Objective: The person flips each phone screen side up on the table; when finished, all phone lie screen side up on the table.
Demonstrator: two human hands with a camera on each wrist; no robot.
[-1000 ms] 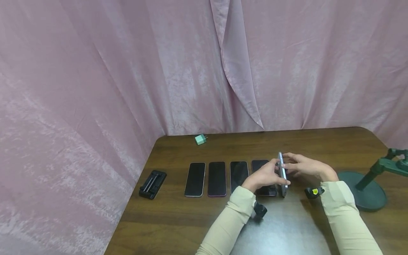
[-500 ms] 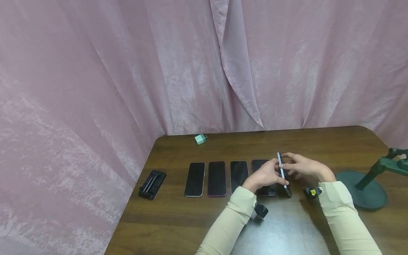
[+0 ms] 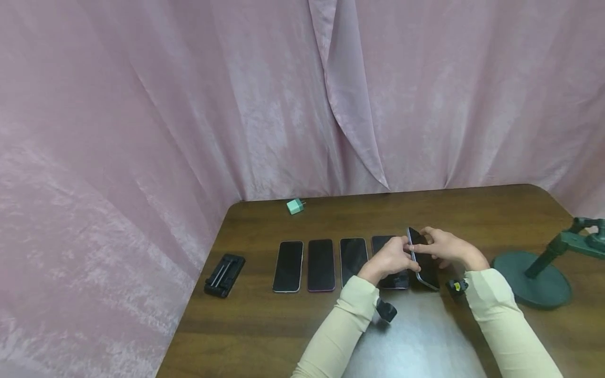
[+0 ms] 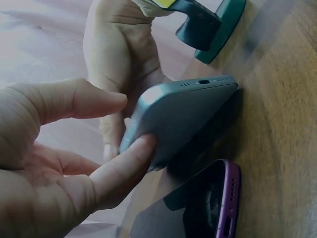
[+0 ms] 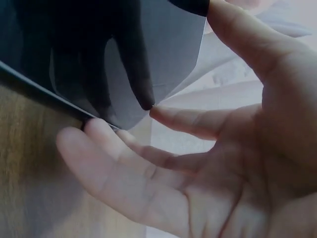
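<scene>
A smartphone (image 3: pixel 426 266) with a dark screen and pale bluish frame is tilted, its screen facing up and right. The lower long edge is close to the table; whether it touches is unclear. My left hand (image 3: pixel 388 260) holds the raised left edge, one fingertip against the pale back (image 4: pixel 183 109) in the left wrist view. From the far right, my right hand (image 3: pixel 451 248) spans the same phone, its thumb reaching the left edge. In the right wrist view, its fingers (image 5: pixel 114 163) are at the phone's edge. Beside it lies a purple-edged phone (image 3: pixel 394 282), partly hidden by my left hand.
In a row to the left lie three phones, screens up: one phone (image 3: pixel 288 266), a purple-edged phone (image 3: pixel 321 265) and another phone (image 3: pixel 353 257). A black holder (image 3: pixel 224 275) lies farther left. A mint charger plug (image 3: pixel 295 206) sits at the back; a green stand (image 3: pixel 531 278) is at right.
The held phone has gone from nearly upright on its edge to leaning right, so its screen now shows. My right hand has shifted slightly left with it; the other phones stayed put.
</scene>
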